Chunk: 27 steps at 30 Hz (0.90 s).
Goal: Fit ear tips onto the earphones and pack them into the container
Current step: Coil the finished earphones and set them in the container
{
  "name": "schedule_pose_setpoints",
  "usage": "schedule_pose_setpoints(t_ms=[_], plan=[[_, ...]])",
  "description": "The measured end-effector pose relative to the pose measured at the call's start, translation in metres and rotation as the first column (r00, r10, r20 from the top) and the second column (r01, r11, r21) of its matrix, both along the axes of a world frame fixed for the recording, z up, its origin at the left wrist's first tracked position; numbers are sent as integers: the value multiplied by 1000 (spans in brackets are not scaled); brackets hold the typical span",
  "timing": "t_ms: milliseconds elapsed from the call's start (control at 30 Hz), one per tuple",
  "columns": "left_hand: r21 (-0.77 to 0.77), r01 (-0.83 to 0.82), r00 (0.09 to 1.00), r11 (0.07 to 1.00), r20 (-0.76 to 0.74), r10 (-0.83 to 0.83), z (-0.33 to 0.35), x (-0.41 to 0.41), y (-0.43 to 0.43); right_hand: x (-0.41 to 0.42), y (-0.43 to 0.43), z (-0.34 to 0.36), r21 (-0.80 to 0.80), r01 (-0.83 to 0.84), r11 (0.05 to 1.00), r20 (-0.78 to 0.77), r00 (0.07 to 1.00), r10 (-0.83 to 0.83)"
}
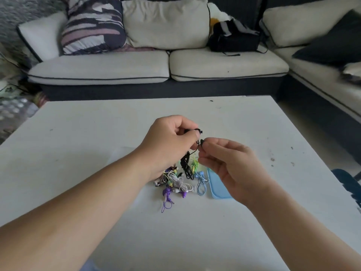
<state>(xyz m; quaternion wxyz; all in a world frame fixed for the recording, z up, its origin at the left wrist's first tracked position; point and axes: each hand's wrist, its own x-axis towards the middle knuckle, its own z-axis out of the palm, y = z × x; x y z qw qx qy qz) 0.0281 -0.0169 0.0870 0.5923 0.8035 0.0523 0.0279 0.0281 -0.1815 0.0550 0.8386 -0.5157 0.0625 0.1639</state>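
Observation:
Above the white table [97,153] my left hand [168,141] grips black earphones [186,165], whose bundled cable hangs down from my fingers. Just to its right, my right hand [226,163] pinches a small black ear tip [202,142] between thumb and forefinger, close to the earbud end held by the left hand. Under both hands lies a pile of coloured earphones [175,182]: purple, white, green and blue ones, tangled together. A light blue container [217,184] lies flat beside the pile, partly hidden by my right hand.
A cream sofa [156,67] with cushions runs behind the table and along the right side. A black bag [234,40] sits on the sofa. A dark blue object [347,182] shows at the table's right edge.

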Motion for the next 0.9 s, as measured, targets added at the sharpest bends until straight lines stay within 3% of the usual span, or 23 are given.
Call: schedule_pose_setpoints(t_ms=[300, 733, 900], plan=[[103, 62, 996, 993, 64, -69, -6, 7, 6, 14, 4, -4, 234, -24, 972, 1, 1000, 24], [88, 54, 994, 995, 91, -62, -19, 19, 11, 37, 5, -14, 151, -102, 983, 33, 995, 98], [108, 47, 994, 993, 91, -57, -20, 16, 10, 34, 3, -16, 47, -78, 996, 103, 992, 72]])
